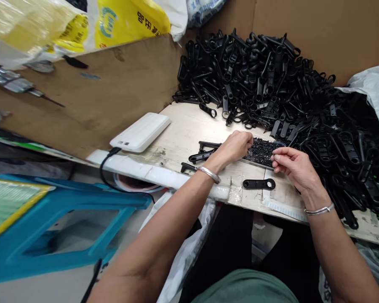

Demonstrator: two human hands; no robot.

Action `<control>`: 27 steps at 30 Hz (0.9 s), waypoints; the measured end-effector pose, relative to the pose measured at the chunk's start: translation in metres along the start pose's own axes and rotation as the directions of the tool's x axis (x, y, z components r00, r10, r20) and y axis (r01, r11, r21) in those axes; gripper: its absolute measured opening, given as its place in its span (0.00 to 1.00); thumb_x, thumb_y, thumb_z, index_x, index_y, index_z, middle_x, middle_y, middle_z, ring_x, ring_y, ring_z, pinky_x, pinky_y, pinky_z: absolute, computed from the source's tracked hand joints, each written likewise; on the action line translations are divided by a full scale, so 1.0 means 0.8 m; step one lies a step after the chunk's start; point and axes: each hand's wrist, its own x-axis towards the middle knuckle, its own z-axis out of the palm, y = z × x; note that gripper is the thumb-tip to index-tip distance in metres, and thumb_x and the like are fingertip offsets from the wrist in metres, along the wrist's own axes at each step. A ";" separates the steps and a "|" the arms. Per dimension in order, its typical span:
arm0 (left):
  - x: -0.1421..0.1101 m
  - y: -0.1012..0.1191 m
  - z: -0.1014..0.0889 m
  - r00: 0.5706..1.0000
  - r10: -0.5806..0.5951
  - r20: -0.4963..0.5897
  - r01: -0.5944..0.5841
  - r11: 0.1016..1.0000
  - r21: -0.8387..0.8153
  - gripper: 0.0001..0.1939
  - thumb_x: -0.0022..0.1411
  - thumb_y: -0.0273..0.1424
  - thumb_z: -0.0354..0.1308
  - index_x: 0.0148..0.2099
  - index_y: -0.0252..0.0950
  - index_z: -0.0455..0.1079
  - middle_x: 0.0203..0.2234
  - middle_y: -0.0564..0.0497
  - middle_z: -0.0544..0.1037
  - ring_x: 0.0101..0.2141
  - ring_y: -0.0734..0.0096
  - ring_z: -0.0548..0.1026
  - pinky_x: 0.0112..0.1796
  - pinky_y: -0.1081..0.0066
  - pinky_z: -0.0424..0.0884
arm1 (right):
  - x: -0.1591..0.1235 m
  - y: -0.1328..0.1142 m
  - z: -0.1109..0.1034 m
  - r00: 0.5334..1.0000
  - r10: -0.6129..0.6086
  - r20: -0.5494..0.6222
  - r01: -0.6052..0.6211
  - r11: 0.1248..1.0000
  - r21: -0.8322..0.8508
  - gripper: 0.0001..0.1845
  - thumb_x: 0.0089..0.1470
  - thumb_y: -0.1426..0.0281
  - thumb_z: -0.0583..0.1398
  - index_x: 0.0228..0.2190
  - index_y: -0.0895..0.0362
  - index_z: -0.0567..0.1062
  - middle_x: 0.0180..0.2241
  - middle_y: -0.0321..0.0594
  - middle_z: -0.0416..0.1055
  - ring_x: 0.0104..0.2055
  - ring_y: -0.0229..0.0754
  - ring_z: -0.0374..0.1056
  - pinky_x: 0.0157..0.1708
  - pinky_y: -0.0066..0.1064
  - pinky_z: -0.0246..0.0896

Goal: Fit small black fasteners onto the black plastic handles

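Observation:
A shallow clear tray (255,163) full of small black pieces (261,152) lies on the worktable. My left hand (235,146) is closed at the tray's left end, its fingertips over the small pieces; anything in them is hidden. At the right end, my right hand (292,166) has thumb and forefinger pinched together, and what they hold is too small to make out. Just in front of the tray lies a single black plastic arm (255,184) with a ring-shaped end. A few similar black arms (200,156) rest left of my left wrist.
A large heap of black plastic arms (252,75) covers the back and right of the worktable (183,122). On the left sit a white power bank (140,131) with a black cable and a cardboard wall (113,88). A blue plastic stool (72,227) stands below left.

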 end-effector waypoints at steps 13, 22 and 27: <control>-0.052 0.035 0.000 0.963 -0.268 -0.013 0.058 0.258 -0.964 0.09 0.47 0.18 0.63 0.32 0.31 0.69 0.25 0.54 0.77 0.30 0.77 0.76 0.38 0.72 0.71 | -0.029 -0.002 0.005 0.985 -0.172 -0.030 0.156 0.944 -0.291 0.07 0.43 0.68 0.67 0.28 0.56 0.78 0.25 0.33 0.74 0.22 0.35 0.70 0.25 0.27 0.65; -0.049 0.029 0.023 0.956 -0.252 -0.150 0.034 0.604 -0.796 0.06 0.49 0.20 0.62 0.30 0.33 0.71 0.26 0.53 0.77 0.30 0.73 0.75 0.36 0.70 0.72 | -0.038 0.004 -0.001 0.974 -0.219 -0.058 0.189 0.927 -0.325 0.09 0.45 0.67 0.66 0.31 0.55 0.80 0.25 0.34 0.75 0.22 0.36 0.71 0.26 0.28 0.67; -0.020 0.033 0.011 0.989 -0.110 -0.102 0.046 0.869 -0.492 0.07 0.55 0.20 0.58 0.34 0.34 0.76 0.30 0.50 0.80 0.33 0.69 0.76 0.39 0.68 0.72 | -0.038 0.013 -0.001 0.981 -0.171 -0.090 0.149 0.966 -0.210 0.12 0.43 0.64 0.68 0.31 0.56 0.78 0.24 0.34 0.74 0.24 0.37 0.72 0.28 0.31 0.71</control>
